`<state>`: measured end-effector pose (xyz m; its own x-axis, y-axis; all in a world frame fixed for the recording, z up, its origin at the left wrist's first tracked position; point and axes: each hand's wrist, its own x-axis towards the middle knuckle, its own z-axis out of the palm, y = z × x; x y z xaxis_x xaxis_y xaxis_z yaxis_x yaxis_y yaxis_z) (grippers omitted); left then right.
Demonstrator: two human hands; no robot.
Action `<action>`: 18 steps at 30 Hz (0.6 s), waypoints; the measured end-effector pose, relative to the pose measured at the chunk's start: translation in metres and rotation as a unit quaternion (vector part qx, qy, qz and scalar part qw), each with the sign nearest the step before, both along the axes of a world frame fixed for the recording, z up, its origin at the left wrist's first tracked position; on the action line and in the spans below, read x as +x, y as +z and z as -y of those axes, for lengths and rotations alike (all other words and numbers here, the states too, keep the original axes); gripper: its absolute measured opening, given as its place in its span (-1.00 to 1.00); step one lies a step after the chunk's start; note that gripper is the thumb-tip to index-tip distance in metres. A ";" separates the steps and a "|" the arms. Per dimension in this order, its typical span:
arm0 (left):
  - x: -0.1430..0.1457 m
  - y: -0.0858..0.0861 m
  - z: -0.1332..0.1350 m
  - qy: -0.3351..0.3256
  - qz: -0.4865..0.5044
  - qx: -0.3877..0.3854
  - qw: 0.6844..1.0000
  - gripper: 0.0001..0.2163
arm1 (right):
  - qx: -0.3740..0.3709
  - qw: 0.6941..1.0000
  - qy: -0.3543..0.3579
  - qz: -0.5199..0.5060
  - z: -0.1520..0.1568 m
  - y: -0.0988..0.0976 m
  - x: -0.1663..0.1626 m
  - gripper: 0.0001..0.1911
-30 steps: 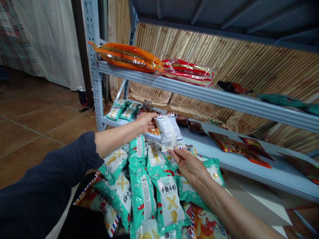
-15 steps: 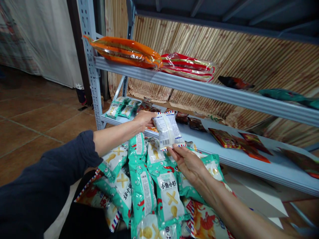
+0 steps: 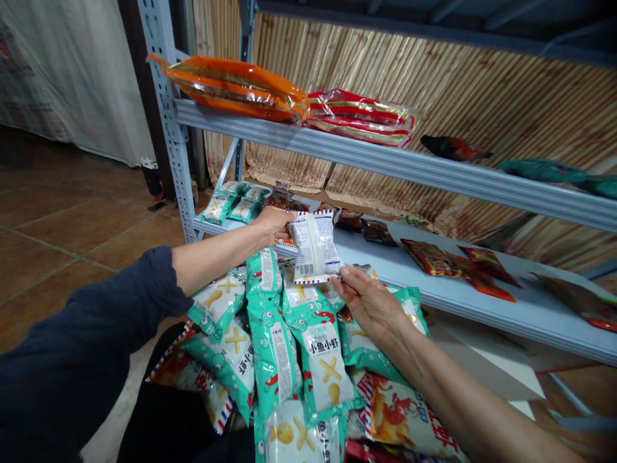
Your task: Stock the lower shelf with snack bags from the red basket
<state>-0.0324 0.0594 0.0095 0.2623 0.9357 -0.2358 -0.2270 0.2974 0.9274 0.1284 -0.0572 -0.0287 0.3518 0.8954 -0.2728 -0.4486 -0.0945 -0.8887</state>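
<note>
Between my two hands is a small white snack bag with red and blue striped ends, its printed back and barcode facing me. My left hand grips its upper left corner. At the lower right corner, the fingertips of my right hand pinch the striped edge. Below the hands lies a heap of green-and-white snack bags with pictures of yellow snacks. Among them are white bags with a red picture and striped edges.
A blue-grey metal rack stands ahead. An orange packet and a red packet lie on its upper shelf. On the lower shelf are green bags, dark brown packets and red packets. White cardboard is under the rack.
The held bag has turned slightly more upright and shifted a little to the left. Both hands keep hold of it. The whole view has shifted slightly.
</note>
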 end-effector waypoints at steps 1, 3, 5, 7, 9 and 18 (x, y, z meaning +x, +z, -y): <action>0.000 0.000 0.001 0.006 -0.003 -0.001 1.000 -0.88 | 0.004 1.000 0.000 0.004 0.001 -0.001 0.000 -0.90; 0.001 0.000 0.003 0.012 -0.003 0.002 1.000 -0.88 | 0.011 1.000 0.003 0.015 0.002 -0.003 0.002 -0.89; 0.000 -0.001 0.004 0.011 0.007 0.007 1.000 -0.89 | 0.017 0.999 0.011 0.028 0.002 -0.005 0.004 -0.88; -0.001 -0.001 0.005 0.004 0.017 0.008 1.000 -0.89 | 0.021 0.999 0.018 0.034 0.003 -0.006 0.006 -0.89; -0.002 -0.002 0.006 -0.008 0.026 0.006 1.000 -0.89 | 0.024 0.999 0.020 0.031 0.003 -0.007 0.008 -0.88; -0.006 -0.010 0.007 -0.003 0.076 0.006 0.997 -0.88 | 0.085 0.980 -0.073 0.165 -0.007 0.016 0.028 -0.91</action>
<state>-0.0386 0.0523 -0.0002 0.2992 0.9367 -0.1817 -0.3636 0.2880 0.8859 0.1559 -0.0503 -0.0131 0.5242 0.8512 0.0261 -0.1309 0.1108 -0.9852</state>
